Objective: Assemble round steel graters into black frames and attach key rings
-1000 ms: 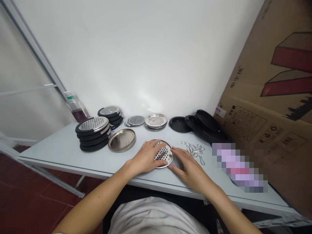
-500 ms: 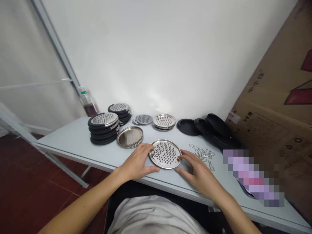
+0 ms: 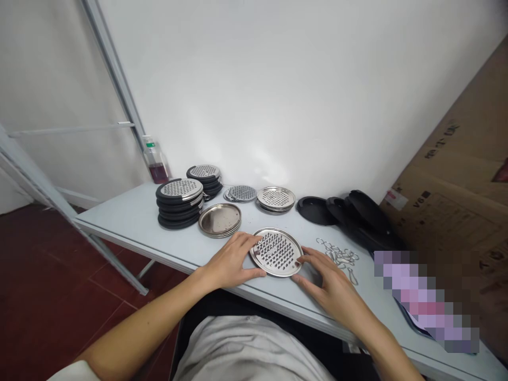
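Note:
A round metal grater plate [image 3: 277, 253] with a raised rim lies near the table's front edge, its toothed side up. My left hand [image 3: 230, 263] grips the plate's left rim, fingertips on top and thumb at the front edge. On the other side my right hand [image 3: 331, 279] holds the right rim between fingers and thumb. Just behind my left hand is a stack of plain round metal plates [image 3: 219, 219]. Several metal clips with rings [image 3: 340, 255] lie loose to the right of my right hand.
Stacks of black-rimmed graters [image 3: 180, 206] stand at the table's left, near a bottle of dark red liquid [image 3: 157, 170]. More grater plates [image 3: 275, 198] lie along the wall. Black round covers [image 3: 317, 210] are piled at the right, beside a large cardboard box [image 3: 448, 211].
The camera view has swung slightly left, so everything appears shifted to the right. Both hands keep their hold on the grater plate, with no clear movement against the table.

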The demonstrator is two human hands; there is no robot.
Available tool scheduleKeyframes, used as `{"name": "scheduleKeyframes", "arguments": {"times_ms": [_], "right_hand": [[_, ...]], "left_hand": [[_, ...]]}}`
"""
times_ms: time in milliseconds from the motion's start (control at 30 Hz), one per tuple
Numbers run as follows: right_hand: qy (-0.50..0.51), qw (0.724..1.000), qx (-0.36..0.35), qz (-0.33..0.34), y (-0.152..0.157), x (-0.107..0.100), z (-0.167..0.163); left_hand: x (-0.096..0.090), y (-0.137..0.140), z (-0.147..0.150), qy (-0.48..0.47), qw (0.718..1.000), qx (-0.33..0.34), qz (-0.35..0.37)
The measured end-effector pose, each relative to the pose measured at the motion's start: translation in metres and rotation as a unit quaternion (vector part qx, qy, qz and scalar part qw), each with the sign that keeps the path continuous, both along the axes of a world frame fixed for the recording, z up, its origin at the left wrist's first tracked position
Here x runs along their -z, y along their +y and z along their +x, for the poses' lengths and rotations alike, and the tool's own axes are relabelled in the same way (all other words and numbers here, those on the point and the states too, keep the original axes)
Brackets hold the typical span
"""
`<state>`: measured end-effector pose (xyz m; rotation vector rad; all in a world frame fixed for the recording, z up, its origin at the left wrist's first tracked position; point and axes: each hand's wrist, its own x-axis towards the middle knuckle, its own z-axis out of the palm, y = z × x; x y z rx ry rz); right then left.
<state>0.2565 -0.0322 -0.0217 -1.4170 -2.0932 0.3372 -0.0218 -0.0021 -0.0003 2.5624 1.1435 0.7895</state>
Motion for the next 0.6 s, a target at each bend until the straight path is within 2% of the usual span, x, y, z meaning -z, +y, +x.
{"name": "scheduleKeyframes", "arguments": {"times_ms": [600], "right_hand": [[0.005,1.0,0.017,-0.021,-0.003,-0.0049,-0.0025]], "left_hand": [[-0.0052,-0.0055,0.0006,0.062,0.997,-0.02,0.04]]}}
